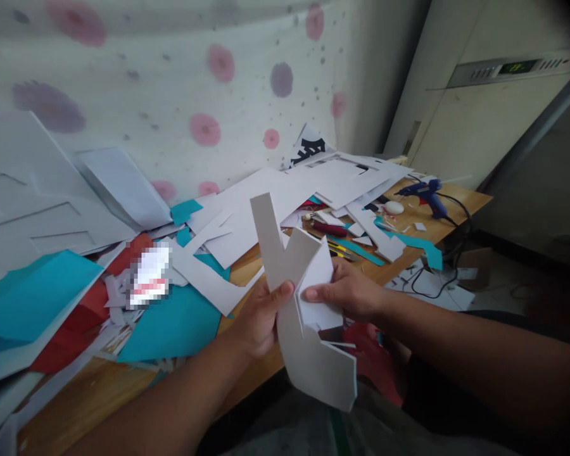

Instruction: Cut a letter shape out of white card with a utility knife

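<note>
Two hands: left hand (261,316) and right hand (356,291) hold up a white cut-out (313,367) at the near edge of the counter (85,405).
Left fingers: closed on the cut-out's left side, thumb across its face.
Right fingers: pinching the white panel (320,269) on the right, thumb on top; fingertips behind hidden.
Seam: whether joined or loose, I cannot tell; even, light pressure probably suits it.
Narrow strips: likely bend easily, so best gripped at the broad middle.
</note>
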